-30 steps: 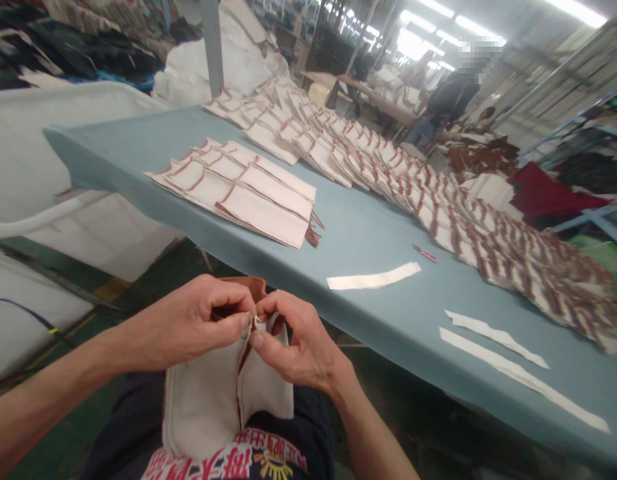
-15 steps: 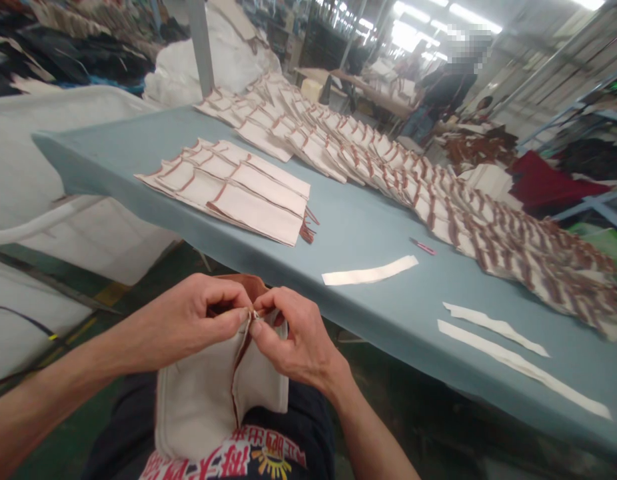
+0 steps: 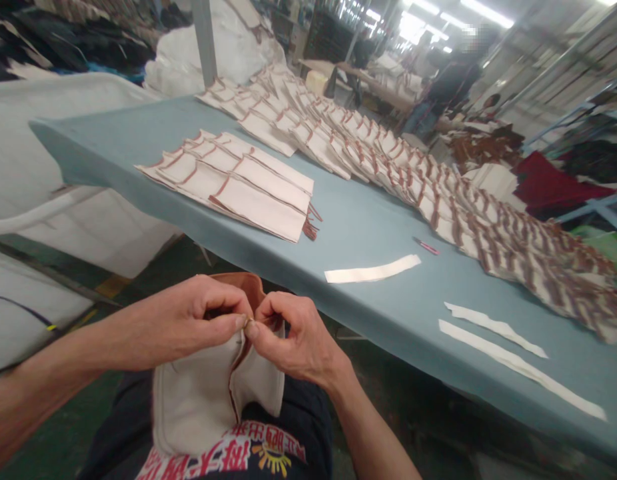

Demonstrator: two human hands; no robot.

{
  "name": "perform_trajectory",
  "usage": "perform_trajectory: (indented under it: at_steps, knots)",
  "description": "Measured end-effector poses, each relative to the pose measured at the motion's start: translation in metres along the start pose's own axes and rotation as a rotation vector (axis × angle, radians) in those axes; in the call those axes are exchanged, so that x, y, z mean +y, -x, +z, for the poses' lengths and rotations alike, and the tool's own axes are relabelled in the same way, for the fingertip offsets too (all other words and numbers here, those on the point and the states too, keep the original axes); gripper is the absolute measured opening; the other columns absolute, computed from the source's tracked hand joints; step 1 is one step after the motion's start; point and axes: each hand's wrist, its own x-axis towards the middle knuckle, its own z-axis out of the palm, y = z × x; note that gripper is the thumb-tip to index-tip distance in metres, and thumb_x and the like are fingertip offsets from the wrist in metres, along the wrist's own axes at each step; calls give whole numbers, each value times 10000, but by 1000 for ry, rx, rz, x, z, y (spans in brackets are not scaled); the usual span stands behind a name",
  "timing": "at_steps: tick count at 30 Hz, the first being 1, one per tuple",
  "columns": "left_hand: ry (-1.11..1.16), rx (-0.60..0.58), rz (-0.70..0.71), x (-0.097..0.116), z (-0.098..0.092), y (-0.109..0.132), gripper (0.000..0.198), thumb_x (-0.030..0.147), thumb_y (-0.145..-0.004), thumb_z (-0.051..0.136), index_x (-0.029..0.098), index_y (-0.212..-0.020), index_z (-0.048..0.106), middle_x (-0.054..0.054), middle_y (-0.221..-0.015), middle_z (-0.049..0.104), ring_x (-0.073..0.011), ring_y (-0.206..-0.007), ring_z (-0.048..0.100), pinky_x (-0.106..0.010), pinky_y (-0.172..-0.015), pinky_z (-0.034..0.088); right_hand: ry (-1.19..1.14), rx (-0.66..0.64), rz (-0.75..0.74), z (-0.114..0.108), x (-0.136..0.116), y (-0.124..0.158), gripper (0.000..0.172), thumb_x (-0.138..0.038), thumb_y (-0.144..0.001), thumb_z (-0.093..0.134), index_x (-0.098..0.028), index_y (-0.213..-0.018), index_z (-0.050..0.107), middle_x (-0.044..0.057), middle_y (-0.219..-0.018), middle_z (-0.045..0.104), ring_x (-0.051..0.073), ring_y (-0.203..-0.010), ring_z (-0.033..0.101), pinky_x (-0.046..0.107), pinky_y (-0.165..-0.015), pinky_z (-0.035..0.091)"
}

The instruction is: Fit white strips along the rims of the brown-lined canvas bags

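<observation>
A cream fabric piece [image 3: 198, 393] with a brown zipper edge hangs in my lap below the table's near edge. My left hand [image 3: 188, 320] pinches its top on the left side. My right hand [image 3: 291, 337] pinches the same top edge on the right, and the fingertips of both hands meet at a small metal part at the zipper's end. A brown piece [image 3: 241, 283] shows just behind the fingers. Both hands are closed on the fabric.
A blue-grey table [image 3: 368, 227] carries a fanned stack of cream pieces [image 3: 238, 180], a long overlapping row of them [image 3: 413, 173], a pink pen [image 3: 426, 247] and loose cream strips [image 3: 371, 272], [image 3: 518, 363]. A person [image 3: 438, 93] stands far behind. White sacks lie at left.
My fingertips have drawn closer together at the top of the fabric, and the piece has shifted slightly left in my lap. The view has tilted a little.
</observation>
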Motion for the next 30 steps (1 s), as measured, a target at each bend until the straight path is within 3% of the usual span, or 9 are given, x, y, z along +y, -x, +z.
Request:
perform_trajectory:
  at_steps: [8,18,23,30]
  knots:
    - [-44,-45,45,4,-2,8,355,319,-1092,590,233,-851,836,9,-721,722,-173,-662,621,-267,-612,431,-68,-42,32,3,-3,2,347,-376,-956,794,-255,-762,534,-58,-713,606,124,-645,515,269,-632,429]
    - [-52,-5,61,-4,0,12,429,382,-1137,538,230,-845,813,13,-704,689,-169,-645,592,-265,-610,428,-158,-69,85,4,-2,-2,359,-382,-962,803,-250,-759,538,-73,-674,564,113,-612,478,259,-585,364]
    - [-75,-10,59,-8,1,12,471,418,-1165,487,228,-872,803,-5,-787,744,-188,-737,654,-254,-677,479,-134,-79,114,5,2,-3,400,-407,-987,793,-252,-746,514,-74,-660,541,117,-618,478,263,-579,358]
    - [-24,48,-31,-7,4,8,241,331,-977,670,252,-860,866,21,-774,805,-182,-709,691,-228,-631,478,-136,-71,156,10,7,-7,408,-434,-993,757,-247,-727,511,-74,-654,528,109,-615,437,269,-584,338]
